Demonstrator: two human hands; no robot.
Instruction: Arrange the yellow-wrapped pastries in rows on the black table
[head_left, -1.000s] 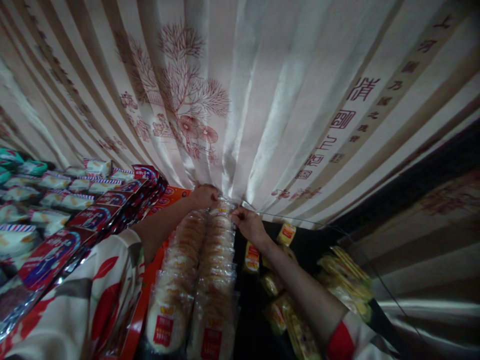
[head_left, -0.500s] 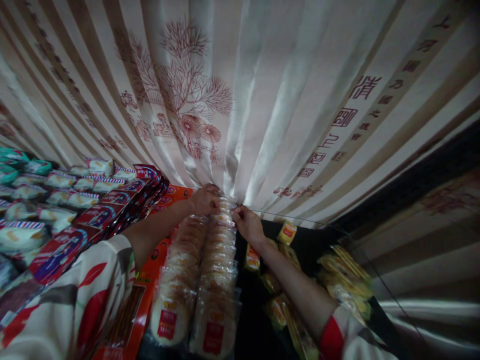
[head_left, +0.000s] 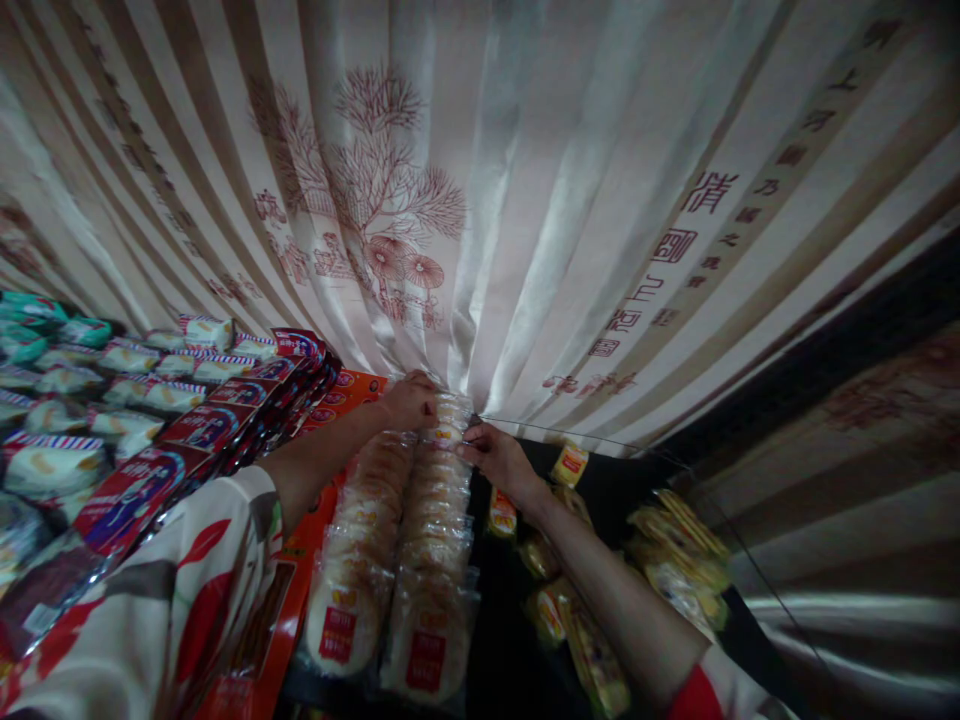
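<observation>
The background was filled by a dimly lit, pleated pale curtain [head_left: 517,260], printed with a reddish tree [head_left: 379,175] and characters [head_left: 671,245], and edged at right by a dark band [head_left: 810,345].

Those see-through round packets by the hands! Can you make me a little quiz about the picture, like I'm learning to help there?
1. Counting: How many rows of round packets run toward the printed cloth?

2. True or false: The left hand and the right hand are both at the far end of the rows, close to the cloth.

3. Pick one: Which things lie to the right of the rows?
a) green packets
b) yellow packets
c) dark red-and-blue packs

Key: 1. Two. 2. True. 3. b.
</observation>
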